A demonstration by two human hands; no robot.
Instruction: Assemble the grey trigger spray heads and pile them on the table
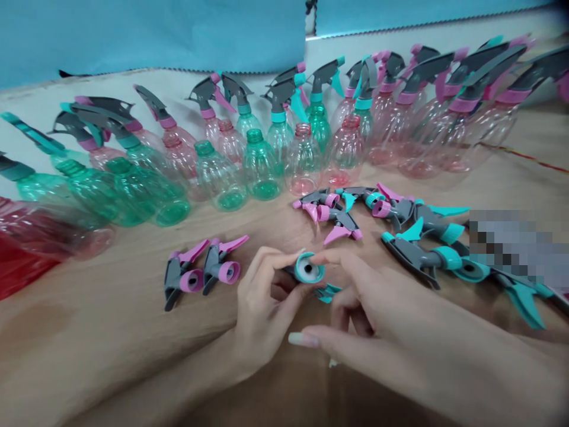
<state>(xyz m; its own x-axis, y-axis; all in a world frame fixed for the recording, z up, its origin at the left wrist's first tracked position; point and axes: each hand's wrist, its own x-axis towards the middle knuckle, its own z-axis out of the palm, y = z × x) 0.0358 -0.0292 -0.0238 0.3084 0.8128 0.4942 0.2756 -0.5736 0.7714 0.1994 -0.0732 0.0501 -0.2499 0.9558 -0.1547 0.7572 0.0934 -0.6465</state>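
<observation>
A trigger spray head (310, 270) with a teal collar and teal trigger is gripped in my left hand (262, 296), its open collar turned up toward me. Inside the collar a white ring surrounds a dark hole. My right hand (377, 302) reaches in from the right, its index fingertip at the collar's rim. Its thumb is stretched out well apart, and the other fingers are curled. Left of my hands lie two grey spray heads with pink collars, one (182, 280) beside the other (221, 268). The grey body of the held head is mostly hidden by my fingers.
Several loose pink spray heads (340, 222) and teal spray heads (422, 255) lie at right. Behind stand uncapped green bottles (263, 169) and pink bottles (303, 160). Further back, bottles (460, 133) carry spray heads. A red item (22, 273) is at left; a blurred patch covers the right edge.
</observation>
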